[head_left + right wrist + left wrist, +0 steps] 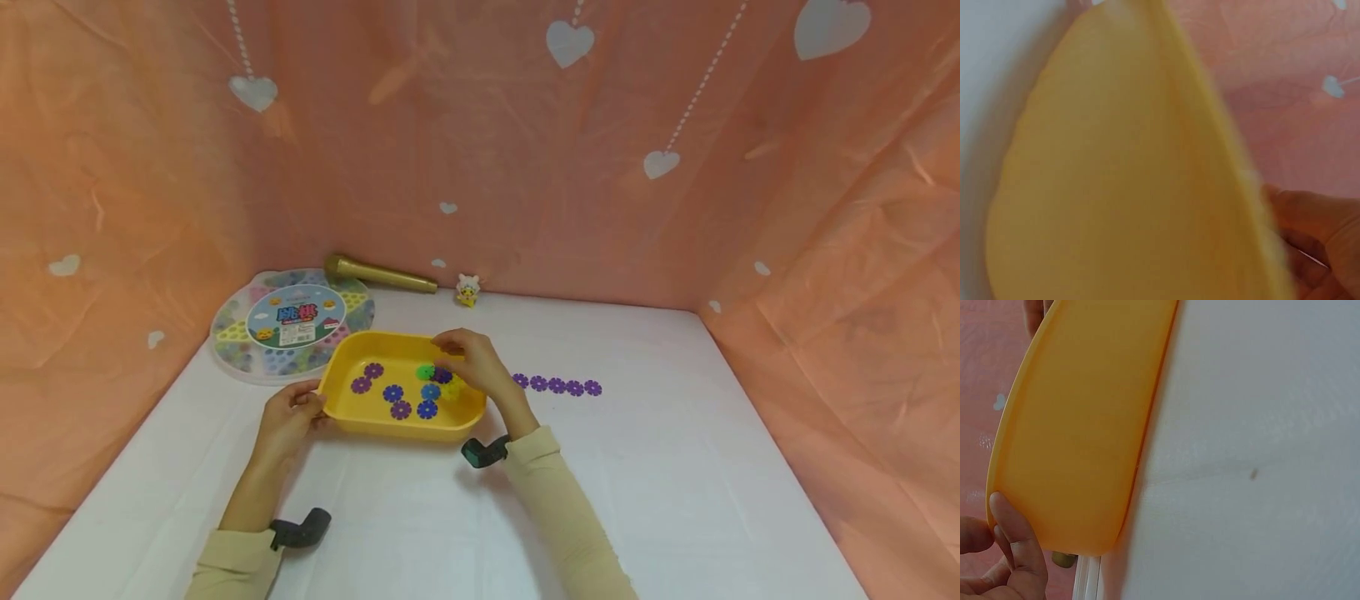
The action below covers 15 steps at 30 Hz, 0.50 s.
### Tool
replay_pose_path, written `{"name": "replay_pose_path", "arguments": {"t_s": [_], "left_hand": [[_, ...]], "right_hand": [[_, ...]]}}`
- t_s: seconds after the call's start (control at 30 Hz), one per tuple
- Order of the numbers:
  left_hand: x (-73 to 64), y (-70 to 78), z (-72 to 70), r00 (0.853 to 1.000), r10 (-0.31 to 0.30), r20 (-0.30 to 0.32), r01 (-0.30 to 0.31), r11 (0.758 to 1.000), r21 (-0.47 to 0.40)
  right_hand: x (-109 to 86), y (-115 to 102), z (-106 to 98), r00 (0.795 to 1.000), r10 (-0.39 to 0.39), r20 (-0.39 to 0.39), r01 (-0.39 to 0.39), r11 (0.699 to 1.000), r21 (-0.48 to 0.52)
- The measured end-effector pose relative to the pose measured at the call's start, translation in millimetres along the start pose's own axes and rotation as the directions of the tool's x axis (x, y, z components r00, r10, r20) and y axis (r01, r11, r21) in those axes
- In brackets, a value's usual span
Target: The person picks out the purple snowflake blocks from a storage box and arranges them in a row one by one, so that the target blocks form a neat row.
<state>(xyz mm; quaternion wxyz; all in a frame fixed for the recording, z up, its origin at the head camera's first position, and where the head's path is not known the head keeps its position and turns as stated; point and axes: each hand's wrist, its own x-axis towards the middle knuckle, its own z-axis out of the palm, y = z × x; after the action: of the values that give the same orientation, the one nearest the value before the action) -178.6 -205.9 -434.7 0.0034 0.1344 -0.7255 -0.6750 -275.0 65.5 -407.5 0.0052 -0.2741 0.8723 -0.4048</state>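
A yellow tray [360, 423] stands on the table with several flower-shaped plastic discs inside, purple, blue, green and yellow. My left hand [291, 421] pinches its left rim, as the left wrist view also shows with the tray's outer wall [1079, 437]. Over the right part of the tray is my right hand [477, 360], its thumb and fingers apart above a green disc [426, 372] and a dark blue disc [443, 376]. In the right wrist view the blurred tray wall [1104, 162] hides the fingertips. I see nothing between those fingers.
To the right of the tray lies a row of purple discs [557, 385]. Behind the tray are a round Chinese checkers box [232, 354], a gold toy microphone [386, 276] and a small figurine [468, 290]. Pink cloth [495, 167] walls the table in.
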Motion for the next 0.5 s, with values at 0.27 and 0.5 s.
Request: {"name": "replay_pose_path", "arguments": {"t_s": [0.27,0.5], "left_hand": [[1.2,0.2,-0.9,1.000,0.002,0.002,-0.002,1.000,0.016],[1.9,-0.9,-1.2,1.000,-0.007,0.001,0.007,0.999,0.033]], "right_hand": [[14.1,6.6,26.8,0.996,0.090,0.007,-0.089,0.992,-0.091],[15.8,5.1,38.3,0.982,0.186,0.029,-0.175,0.957,-0.233]]}}
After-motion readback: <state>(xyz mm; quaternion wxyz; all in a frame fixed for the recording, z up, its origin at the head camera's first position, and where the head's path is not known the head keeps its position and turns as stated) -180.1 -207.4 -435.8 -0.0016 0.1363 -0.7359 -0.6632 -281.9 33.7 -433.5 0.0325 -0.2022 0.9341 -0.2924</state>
